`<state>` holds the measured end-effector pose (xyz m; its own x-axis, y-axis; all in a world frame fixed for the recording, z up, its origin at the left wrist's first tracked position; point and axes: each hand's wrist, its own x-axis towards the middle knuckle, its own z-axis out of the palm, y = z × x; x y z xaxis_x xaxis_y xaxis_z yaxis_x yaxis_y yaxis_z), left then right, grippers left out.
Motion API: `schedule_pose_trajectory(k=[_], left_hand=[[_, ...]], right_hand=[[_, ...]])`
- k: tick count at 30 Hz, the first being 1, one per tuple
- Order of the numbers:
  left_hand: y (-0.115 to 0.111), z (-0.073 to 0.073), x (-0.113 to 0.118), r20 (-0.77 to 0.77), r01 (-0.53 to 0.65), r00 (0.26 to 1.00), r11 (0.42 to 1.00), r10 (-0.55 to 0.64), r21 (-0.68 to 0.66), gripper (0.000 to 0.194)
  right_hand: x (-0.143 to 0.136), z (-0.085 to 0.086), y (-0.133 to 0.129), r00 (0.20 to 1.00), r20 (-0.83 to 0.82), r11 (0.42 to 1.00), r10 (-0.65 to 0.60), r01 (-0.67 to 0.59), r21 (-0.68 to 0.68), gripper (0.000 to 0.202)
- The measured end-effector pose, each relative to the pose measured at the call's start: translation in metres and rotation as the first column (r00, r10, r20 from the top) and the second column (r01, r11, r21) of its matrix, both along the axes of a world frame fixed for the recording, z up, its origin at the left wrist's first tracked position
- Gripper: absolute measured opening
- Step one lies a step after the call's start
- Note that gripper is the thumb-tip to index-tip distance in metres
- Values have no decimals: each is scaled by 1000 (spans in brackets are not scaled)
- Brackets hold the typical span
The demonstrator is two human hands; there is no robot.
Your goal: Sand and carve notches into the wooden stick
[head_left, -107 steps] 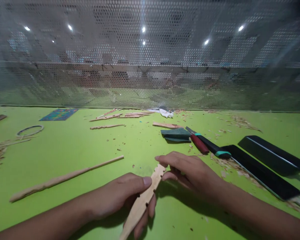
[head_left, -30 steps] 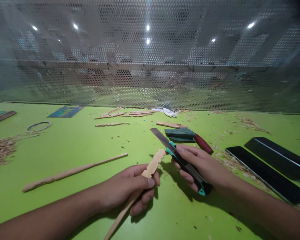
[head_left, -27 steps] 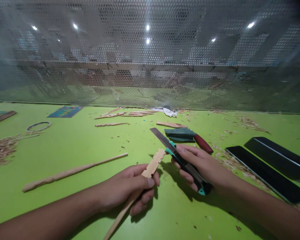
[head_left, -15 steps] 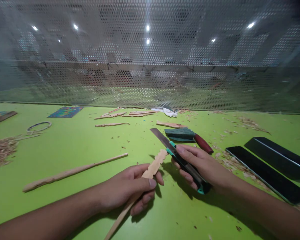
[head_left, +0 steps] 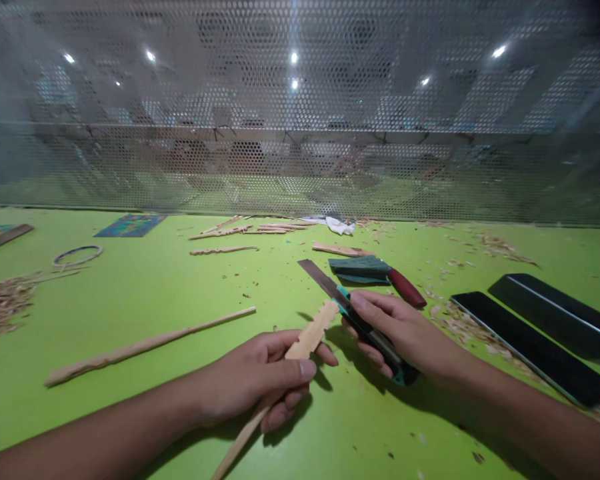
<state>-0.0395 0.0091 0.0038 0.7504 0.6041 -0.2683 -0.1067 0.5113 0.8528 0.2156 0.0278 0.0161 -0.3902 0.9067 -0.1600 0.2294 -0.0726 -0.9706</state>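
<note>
My left hand is closed around a pale wooden stick, thumb on top. The stick's broad notched end points up and away; its thin end runs down to the bottom edge. My right hand grips a black and teal utility knife with a long extended blade that points up and left. The knife's front lies right by the notched tip; whether they touch I cannot tell. A longer carved stick rests on the green table left of my hands.
Beyond my right hand lies a red-handled tool with a dark green cover. Two dark flat objects are at the right. Wood shavings lie left, a ring behind them. A perforated screen borders the back.
The stick's notched end has shifted slightly right, and a finger of my left hand reaches further right. The knife has moved a little left. Both grips are kept.
</note>
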Motion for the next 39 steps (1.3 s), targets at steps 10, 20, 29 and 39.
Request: schedule_pose_trajectory(k=[10, 20, 29, 39], left_hand=[[1, -4, 2, 61, -31, 998, 1000, 31, 3, 39], [-1, -5, 5, 72, -50, 996, 999, 50, -4, 45], [0, -8, 2, 61, -46, 997, 999, 46, 5, 44], [0, -7, 3, 55, -58, 997, 998, 58, -3, 46]], right_hand=[[6, 2, 3, 839, 531, 779, -118, -254, 573, 34], [7, -4, 7, 816, 577, 804, -46, -313, 506, 36], [5, -3, 7, 823, 568, 812, -15, -321, 487, 37], [6, -2, 7, 806, 591, 815, -4, -340, 470, 39]])
